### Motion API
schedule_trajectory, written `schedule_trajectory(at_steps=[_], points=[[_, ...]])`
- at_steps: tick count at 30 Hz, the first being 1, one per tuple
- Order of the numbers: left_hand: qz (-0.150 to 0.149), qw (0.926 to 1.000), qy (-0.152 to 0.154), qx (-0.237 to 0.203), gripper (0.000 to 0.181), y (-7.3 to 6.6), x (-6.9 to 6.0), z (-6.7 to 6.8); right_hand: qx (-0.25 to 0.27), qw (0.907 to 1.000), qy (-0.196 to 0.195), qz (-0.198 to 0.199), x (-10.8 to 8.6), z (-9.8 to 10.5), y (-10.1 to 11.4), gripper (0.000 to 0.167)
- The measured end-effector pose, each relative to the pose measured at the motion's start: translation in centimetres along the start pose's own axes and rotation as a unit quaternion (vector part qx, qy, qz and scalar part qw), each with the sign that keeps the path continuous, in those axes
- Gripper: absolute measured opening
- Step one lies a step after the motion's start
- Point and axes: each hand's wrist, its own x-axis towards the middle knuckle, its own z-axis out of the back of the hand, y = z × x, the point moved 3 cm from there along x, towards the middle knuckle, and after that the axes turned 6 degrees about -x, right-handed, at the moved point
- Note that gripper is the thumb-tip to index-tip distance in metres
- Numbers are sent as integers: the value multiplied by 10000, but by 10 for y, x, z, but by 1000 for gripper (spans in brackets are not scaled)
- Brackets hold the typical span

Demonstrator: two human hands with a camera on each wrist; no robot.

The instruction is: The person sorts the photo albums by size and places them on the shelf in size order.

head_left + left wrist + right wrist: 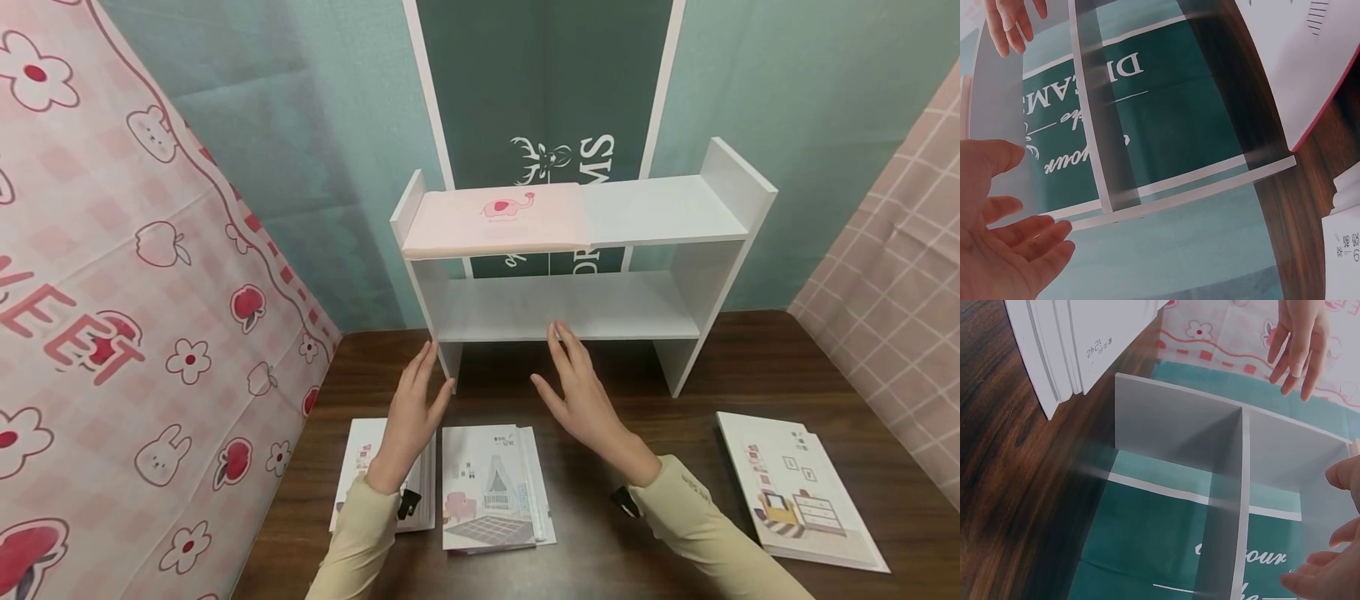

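Note:
A white two-tier shelf (pixel 570 304) stands at the back of the wooden table, with a pink elephant-print pad or folded item (pixel 498 218) lying on the left of its top board. My left hand (pixel 411 417) hovers near the shelf's lower left side, its fingers extended. In front of the middle board is my right hand (pixel 588 404), fingers spread and nothing in them. Both hands also show in the left wrist view, where the left palm (pixel 1004 244) has nothing in it. Below the hands lie a left book stack (pixel 360 442) and a middle book stack (pixel 491 500).
Another stack of books (pixel 798 500) lies at the table's right. The dark wooden table (pixel 600 508) carries everything. A pink patterned cloth (pixel 172 333) hangs at the left, a pink grid cloth (pixel 892 275) at the right, and a green curtain (pixel 337 167) behind the shelf.

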Motion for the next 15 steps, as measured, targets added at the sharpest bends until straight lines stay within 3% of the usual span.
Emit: schedule_trajectory(at_steps=[15], points=[[106,9999,-2,111,61,3,-4,1,10,9998,108,-144,-6,1,-4,70]])
